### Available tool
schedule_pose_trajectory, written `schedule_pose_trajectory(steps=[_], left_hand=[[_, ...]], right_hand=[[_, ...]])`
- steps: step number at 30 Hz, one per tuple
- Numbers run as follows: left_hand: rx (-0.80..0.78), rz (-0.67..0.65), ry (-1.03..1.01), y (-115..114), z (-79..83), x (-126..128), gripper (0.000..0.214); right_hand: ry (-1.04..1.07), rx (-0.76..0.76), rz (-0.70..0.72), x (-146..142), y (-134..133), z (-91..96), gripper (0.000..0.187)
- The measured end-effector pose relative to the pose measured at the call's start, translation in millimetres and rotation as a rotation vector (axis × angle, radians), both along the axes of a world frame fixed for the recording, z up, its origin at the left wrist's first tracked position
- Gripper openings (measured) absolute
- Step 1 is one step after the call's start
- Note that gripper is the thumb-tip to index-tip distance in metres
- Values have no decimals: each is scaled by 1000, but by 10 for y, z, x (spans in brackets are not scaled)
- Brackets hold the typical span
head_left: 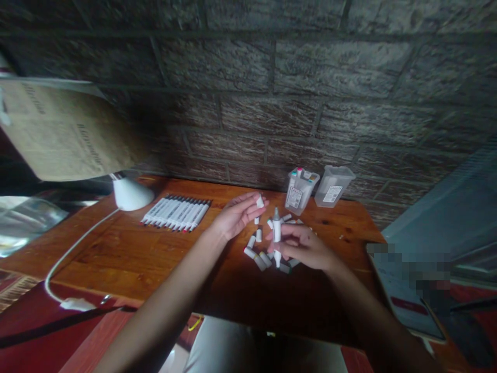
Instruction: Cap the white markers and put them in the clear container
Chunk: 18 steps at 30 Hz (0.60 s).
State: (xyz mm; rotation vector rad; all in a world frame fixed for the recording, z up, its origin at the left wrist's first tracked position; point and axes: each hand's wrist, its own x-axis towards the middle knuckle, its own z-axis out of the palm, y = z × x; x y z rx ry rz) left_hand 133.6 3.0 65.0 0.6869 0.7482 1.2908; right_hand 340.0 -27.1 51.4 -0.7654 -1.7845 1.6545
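Between the fingers of my left hand [236, 213] is a white marker cap [260, 201], lifted above the table. My right hand [305, 244] grips a white marker [277, 230] that stands upright, its grey tip end bare and pointing up. Beneath and around both hands lie several loose caps [259, 261], mostly white with coloured ends. Left of my left hand, a row of white markers [176, 213] lies side by side on the wooden table [163, 259]. My right hand partly hides the caps behind it.
At the back stand a clear plastic container [297, 199] holding a few markers and another clear container [334, 189]. A lamp base [132, 194] with a paper-like shade [77, 129] is on the left, its white cord [64, 254] over the table edge. A tablet-like device [407, 305] lies right.
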Motion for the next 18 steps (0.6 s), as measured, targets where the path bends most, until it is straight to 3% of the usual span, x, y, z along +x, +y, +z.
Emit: schedule_pose_trajectory(steps=[8, 18], left_hand=[[-7, -33, -11, -2, -33, 23, 1], [53, -39, 51, 7, -67, 22, 11]], right_hand=[[-96, 21, -5, -57, -20, 3, 24], [-100, -1, -4, -39, -29, 38, 25]])
